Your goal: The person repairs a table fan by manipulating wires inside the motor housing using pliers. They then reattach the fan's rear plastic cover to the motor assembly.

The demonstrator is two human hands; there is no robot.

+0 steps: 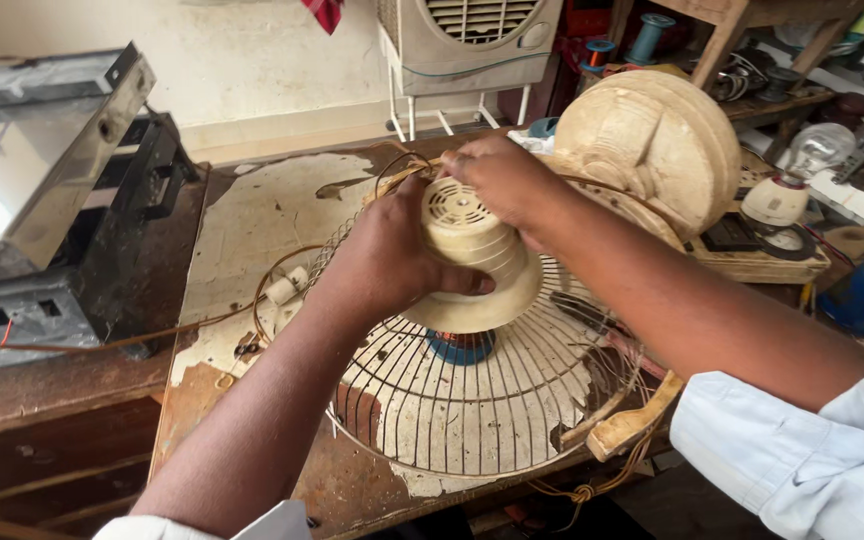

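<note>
Packages: none seen on the bench or shelves.
Labels: none clear; small red mark (4,333) on front of grey metal box (12,315), far left, poss. a sticker or wire, too small to tell.
Signs: none.
Screens: none; shiny tilted steel panel (32,150) top left is bare metal w/ reflections, no display.
Shelf clutter: top right, spools and bits too blurred to say if any carry a label.
</note>
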